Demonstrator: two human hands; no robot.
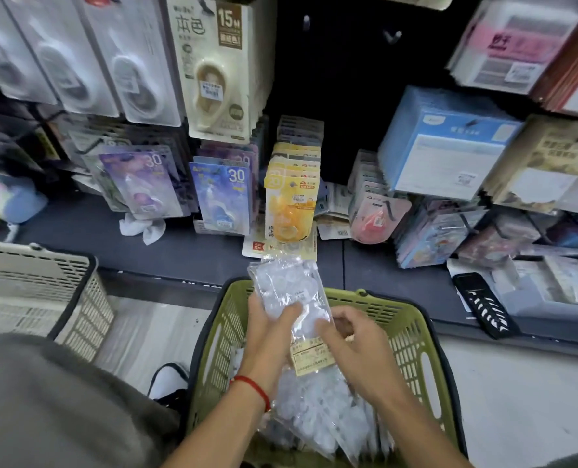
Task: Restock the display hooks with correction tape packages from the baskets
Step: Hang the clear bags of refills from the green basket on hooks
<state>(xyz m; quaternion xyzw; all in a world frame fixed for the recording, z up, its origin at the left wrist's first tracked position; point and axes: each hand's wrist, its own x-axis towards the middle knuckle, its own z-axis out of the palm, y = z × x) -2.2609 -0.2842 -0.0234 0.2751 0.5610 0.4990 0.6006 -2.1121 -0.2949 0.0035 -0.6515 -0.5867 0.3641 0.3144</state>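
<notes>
A clear plastic bag of white correction tape packages [286,292] is held upright over the green basket [412,336]. My left hand [269,327] grips the bag from the left, thumb across its front. My right hand [351,336] pinches the bag's lower right edge, near a yellow label [309,354]. More clear packs [314,410] lie in the basket beneath my hands. Straight ahead, yellow correction tape packages [291,201] hang on a hook, with blue ones [221,197] and purple ones [142,184] to their left and a pink one [377,217] to the right.
A beige basket [44,292] stands at the left on the floor. A dark shelf ledge [179,248] runs below the hooks, with a crumpled white paper [142,228] and a black handset [483,302] on it. Larger packs hang above. A bare hook [392,36] shows at top centre.
</notes>
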